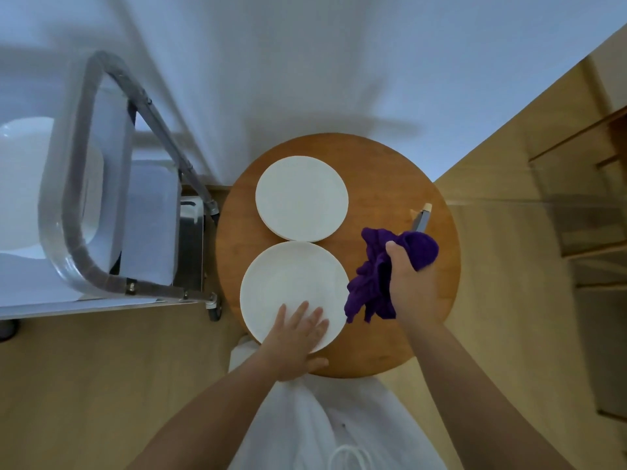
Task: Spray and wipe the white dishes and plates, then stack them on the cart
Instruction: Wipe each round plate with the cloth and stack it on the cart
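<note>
Left hand [298, 337] flat (right hand [410, 283] clenched)

2 round white plates lie flat on the round wooden table [400, 184]: the far plate [302, 197] touching the near plate [292, 290].

Round wooden table [390, 340] — white wall [305, 62].

This looks like a home or small dining room: a round wooden tabletop [390, 334] bearing white plates [302, 198], pale wood floor [101, 385], plain white wall [305, 62], wooden cabinets [576, 198] at right, and a metal-framed service cart [112, 184] holding white dishes [20, 184].
</note>
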The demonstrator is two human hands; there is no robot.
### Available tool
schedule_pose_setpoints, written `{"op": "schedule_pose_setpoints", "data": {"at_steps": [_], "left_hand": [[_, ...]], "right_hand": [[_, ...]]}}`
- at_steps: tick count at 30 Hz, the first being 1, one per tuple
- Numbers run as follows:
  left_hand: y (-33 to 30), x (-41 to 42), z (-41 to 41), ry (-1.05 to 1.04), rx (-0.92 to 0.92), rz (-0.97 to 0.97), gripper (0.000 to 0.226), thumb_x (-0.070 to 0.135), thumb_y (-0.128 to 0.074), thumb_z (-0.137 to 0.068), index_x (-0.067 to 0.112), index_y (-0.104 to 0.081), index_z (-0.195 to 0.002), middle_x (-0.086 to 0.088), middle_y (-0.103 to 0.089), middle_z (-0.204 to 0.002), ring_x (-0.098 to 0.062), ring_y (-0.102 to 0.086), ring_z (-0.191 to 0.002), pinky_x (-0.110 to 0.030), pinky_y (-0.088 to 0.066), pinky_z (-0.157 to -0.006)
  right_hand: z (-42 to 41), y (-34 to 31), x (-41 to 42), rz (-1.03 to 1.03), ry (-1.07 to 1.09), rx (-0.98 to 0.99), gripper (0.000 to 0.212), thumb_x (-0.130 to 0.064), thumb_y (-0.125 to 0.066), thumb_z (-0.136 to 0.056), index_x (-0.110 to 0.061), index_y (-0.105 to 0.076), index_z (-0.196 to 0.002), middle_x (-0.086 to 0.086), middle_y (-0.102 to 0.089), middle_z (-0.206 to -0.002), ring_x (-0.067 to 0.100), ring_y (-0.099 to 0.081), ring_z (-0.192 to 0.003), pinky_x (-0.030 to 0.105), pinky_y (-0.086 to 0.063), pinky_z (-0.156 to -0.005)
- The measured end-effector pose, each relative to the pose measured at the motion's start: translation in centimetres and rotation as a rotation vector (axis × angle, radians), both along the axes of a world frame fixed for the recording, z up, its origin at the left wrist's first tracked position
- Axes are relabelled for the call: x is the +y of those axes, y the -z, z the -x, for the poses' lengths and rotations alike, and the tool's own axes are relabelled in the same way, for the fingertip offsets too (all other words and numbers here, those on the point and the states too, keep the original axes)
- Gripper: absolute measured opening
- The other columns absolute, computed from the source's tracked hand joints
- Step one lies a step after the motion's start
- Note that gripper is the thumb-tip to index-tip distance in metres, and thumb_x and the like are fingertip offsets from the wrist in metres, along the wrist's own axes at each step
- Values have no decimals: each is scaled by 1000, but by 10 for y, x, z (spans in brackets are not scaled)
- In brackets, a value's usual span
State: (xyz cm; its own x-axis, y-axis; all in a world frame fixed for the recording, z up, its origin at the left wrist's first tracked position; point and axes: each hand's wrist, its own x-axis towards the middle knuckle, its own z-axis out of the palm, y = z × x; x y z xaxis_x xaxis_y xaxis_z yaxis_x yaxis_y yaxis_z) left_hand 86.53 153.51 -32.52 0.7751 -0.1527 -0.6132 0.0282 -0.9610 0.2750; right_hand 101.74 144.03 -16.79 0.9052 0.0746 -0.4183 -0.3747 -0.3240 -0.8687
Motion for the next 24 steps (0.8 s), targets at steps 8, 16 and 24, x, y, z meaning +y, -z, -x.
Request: {"op": "schedule_pose_setpoints", "data": {"at_steps": [8, 16, 24], "left_hand": [[-12, 111, -85, -1188, -451, 199, 9, 33, -56, -92, 28, -60, -85, 3, -65, -89, -14, -59, -82, -27, -47, -71], [7, 161, -131, -1455, -117, 301, 35, 47, -57, -90, 20, -52, -112, -9, -58, -121, -29, -57, -106, -43, -47, -89], [9, 163, -148, -1224, -28, 105, 32, 35, -48, -98, 11, -56, -117, -10, -60, -113, -21, -55, -89, -30, -40, -75]], "right_hand": [[-10, 16, 15, -51, -65, 58, 10, -20, -54, -92, -22, -49, -84, -15, -58, -51, 0, -58, -49, 14, -47, -47], [-13, 46, 41, -21, -78, 134, 18, -24, -57, -91, -28, -45, -77, -25, -58, -51, -4, -58, -46, 18, -46, -50], [-16, 56, 49, -16, -92, 207, 20, -25, -57, -92, -27, -43, -78, -31, -56, -51, -10, -57, -49, 10, -45, -45]]}}
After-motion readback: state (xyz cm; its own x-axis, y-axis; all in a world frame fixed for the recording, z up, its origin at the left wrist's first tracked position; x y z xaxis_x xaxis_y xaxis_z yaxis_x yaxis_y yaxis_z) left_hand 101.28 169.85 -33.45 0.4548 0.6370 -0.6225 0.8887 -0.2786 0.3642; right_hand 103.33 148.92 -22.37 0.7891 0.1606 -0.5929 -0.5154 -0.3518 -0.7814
